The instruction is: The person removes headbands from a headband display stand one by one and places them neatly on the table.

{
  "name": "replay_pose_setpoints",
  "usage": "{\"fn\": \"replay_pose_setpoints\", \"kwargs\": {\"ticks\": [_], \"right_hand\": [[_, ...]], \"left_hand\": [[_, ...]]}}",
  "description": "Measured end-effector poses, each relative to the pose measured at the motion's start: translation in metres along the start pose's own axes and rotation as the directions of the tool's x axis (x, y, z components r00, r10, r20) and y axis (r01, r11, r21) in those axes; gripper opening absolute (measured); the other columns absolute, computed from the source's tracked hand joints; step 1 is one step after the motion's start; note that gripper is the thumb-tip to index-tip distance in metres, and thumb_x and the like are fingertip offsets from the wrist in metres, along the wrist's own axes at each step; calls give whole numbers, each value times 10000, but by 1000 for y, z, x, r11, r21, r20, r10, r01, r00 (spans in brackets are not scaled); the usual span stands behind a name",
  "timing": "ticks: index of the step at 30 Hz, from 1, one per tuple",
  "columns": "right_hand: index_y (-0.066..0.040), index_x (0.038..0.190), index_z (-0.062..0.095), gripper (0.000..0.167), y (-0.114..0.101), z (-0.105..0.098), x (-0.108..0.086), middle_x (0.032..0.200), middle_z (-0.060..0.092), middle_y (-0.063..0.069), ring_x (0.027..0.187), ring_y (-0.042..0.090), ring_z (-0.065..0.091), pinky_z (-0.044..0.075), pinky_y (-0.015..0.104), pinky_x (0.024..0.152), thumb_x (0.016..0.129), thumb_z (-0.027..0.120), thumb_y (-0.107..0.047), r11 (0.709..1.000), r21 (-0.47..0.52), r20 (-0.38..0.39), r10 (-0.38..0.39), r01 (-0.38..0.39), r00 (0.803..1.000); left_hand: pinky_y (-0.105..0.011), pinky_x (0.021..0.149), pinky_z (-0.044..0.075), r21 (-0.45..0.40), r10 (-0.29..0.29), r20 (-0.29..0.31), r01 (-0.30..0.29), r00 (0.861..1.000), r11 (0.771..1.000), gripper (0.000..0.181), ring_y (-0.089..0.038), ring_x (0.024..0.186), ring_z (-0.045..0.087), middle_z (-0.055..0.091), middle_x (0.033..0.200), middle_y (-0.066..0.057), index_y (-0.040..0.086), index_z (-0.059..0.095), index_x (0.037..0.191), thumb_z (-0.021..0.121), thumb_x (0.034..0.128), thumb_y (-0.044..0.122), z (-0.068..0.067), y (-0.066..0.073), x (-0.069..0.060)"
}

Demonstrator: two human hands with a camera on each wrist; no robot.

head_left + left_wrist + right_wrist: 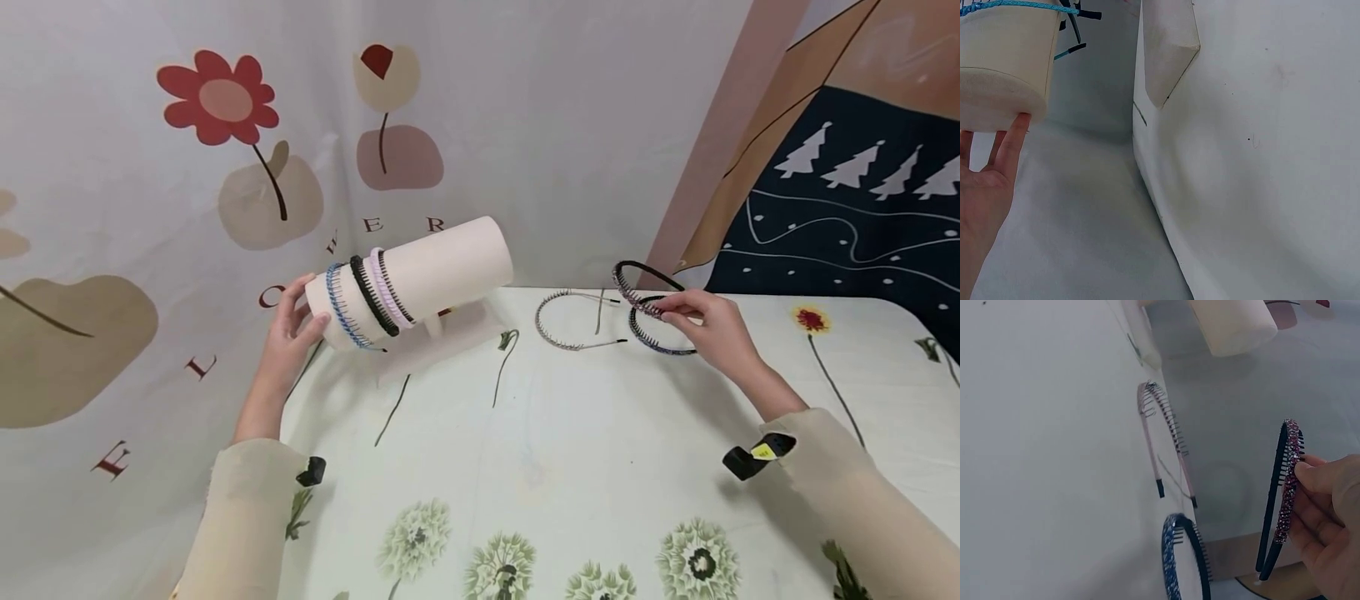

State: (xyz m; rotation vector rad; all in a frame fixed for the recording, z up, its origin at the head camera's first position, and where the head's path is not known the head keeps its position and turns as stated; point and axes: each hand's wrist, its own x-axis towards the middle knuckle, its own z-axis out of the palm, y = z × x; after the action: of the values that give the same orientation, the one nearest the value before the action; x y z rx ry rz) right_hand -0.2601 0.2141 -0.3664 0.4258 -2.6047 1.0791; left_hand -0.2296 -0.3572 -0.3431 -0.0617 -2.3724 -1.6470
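1. We hold the pink-beaded headband (1284, 512) pinched in our right hand (708, 327), near the surface's (585, 433) far edge.
2. The cylinder (450, 258) already carries a blue headband (342, 307), black headband (371, 295) and lilac headband (383, 285).
3. Our left hand (287, 343), fingers apart, touches its end.
4. Off it: the pale headband (1141, 399) and blue-glitter headband (1170, 562).

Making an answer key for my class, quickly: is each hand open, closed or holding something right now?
Left hand: open, touching the end of the pale cylinder.
Right hand: closed, pinching the pink glittery headband.
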Motion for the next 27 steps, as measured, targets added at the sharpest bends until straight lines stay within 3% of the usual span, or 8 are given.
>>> {"fn": "replay_pose_setpoints", "kwargs": {"ticks": [9, 18, 21, 24, 27], "right_hand": [[-3, 1075, 723, 167, 18, -10, -13, 1006, 709, 189, 823, -266, 457, 382, -40, 717, 914, 680, -21, 1000, 0, -18, -13, 13, 1000], [1, 1057, 729, 168, 33, -19, -23, 1016, 712, 214, 831, -297, 454, 391, -32, 705, 892, 696, 6, 1000, -11, -48, -23, 22, 999], [-10, 1051, 732, 167, 39, -22, -27, 985, 712, 147, 834, -302, 456, 390, -35, 709, 887, 702, 4, 1000, -29, -58, -14, 13, 998], [-23, 1048, 734, 163, 45, -26, -29, 943, 690, -23, 829, -301, 458, 393, -28, 702, 888, 708, -10, 999, -43, -63, -1, -2, 998], [-21, 1048, 732, 157, 51, -29, -31, 947, 682, -37, 824, -309, 448, 388, -24, 696, 893, 707, -21, 998, -57, -62, 13, -17, 998]], "left_hand": [[-90, 845, 487, -4, 14, 0, -14, 1000, 1000, 605, -274, 1407, 357, 237, 1633, -10, 313, 318, 1533, 583, 994, 235, 1, 3, 0], [-95, 838, 501, -17, 19, -7, -19, 1000, 1000, 609, -205, 1378, 385, 244, 1629, -19, 286, 316, 1538, 578, 994, 215, 1, 0, -1], [-96, 837, 501, -13, 14, -8, -14, 1000, 1000, 613, -212, 1383, 384, 246, 1629, -13, 278, 311, 1542, 580, 994, 223, 2, 0, 0], [-99, 833, 505, -17, 16, -10, -16, 1000, 1000, 615, -221, 1384, 384, 248, 1627, -18, 267, 310, 1543, 580, 993, 215, 2, 0, 1], [-97, 829, 505, -19, 19, -10, -19, 1000, 1000, 620, -234, 1389, 380, 246, 1626, -24, 261, 305, 1546, 578, 993, 208, 1, 0, 1]]}}
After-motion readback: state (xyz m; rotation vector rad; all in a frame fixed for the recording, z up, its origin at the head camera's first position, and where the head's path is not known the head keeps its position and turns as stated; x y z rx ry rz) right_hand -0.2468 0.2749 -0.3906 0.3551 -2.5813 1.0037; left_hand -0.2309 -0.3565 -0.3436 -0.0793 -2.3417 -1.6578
